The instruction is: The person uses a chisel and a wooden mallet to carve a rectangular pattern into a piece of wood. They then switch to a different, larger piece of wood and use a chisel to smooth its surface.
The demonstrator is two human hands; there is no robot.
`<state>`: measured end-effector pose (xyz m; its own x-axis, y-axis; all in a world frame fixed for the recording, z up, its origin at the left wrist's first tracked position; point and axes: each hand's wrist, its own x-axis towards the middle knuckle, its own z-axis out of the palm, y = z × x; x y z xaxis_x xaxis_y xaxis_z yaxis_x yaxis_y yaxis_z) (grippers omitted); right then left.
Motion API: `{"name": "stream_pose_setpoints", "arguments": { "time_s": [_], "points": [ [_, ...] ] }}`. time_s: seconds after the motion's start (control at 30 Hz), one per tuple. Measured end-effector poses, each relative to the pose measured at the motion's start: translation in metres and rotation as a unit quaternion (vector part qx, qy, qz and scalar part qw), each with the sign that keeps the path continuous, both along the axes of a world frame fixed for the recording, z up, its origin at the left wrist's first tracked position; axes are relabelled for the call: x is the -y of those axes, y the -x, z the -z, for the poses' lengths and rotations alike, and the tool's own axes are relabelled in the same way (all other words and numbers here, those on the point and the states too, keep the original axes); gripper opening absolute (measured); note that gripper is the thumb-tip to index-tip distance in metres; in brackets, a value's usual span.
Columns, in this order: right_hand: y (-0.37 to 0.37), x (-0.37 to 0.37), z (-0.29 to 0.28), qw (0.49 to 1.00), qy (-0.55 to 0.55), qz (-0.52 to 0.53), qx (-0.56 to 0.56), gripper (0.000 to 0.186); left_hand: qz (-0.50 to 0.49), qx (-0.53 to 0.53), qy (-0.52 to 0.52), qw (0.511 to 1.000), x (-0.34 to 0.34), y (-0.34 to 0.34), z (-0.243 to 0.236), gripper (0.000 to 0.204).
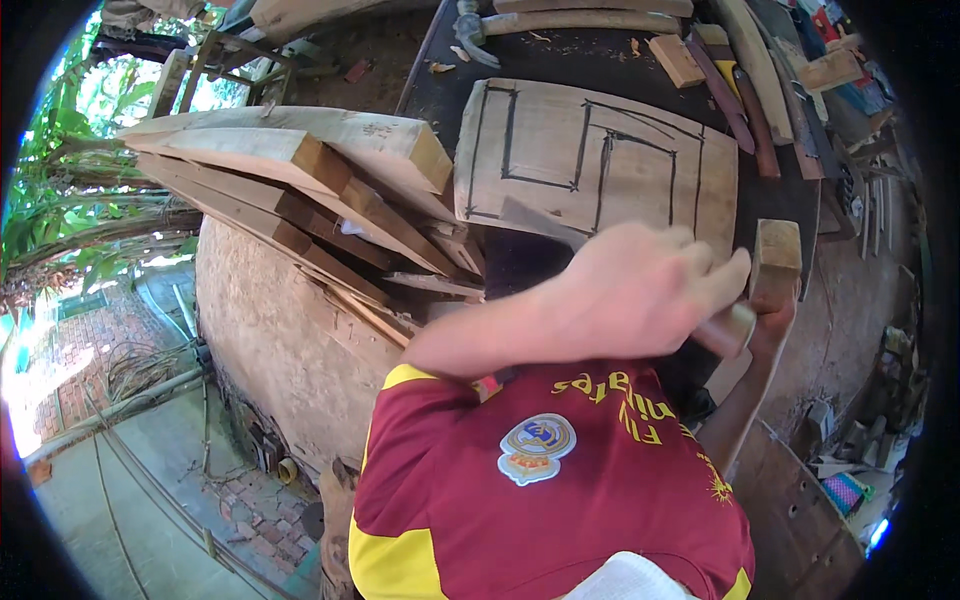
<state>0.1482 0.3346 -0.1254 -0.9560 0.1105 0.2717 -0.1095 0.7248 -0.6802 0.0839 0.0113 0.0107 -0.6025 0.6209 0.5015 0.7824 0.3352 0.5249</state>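
My left forearm crosses in front of my chest, and my left hand (650, 290) is closed round a bladed tool with a round wooden handle (727, 331). Its flat grey blade (540, 220) points left, over the near edge of a pale wooden board (540, 125). Black lines drawn on the board form angular, stepped shapes. I cannot tell whether the blade touches the wood. At the right, my right hand (775, 325) grips a squared wooden block (777, 262) from below, held up close to the handle's end. Its fingers are partly hidden.
Left of the board lean several long wooden planks (300, 150). A claw hammer (580, 24) lies on the dark bench (425, 95) at the back. Handled tools (755, 110) and wood pieces crowd the right side. A rough tan wall surface (270, 290) stands at the left.
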Motion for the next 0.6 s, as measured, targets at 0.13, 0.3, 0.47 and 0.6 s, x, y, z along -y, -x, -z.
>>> {"name": "stream_pose_setpoints", "arguments": {
  "time_s": [0.13,0.3,0.47,0.6],
  "points": [
    [0.008,0.008,-0.003,0.998,-0.048,0.001,-0.030,0.063,-0.029,0.013,0.018,0.999,-0.015,0.034,0.021,0.046],
    [0.003,0.007,-0.001,1.000,-0.018,0.023,-0.011,0.062,-0.114,-0.011,-0.003,0.993,-0.015,0.059,0.033,0.036],
    [-0.001,0.021,-0.021,0.984,0.155,0.069,0.059,0.055,-0.199,-0.002,-0.032,0.980,-0.010,0.064,0.038,0.027],
    [-0.005,-0.006,-0.011,0.985,0.142,0.072,0.059,0.052,-0.242,0.026,-0.041,0.969,-0.010,0.062,0.043,0.026]
  ]
}}
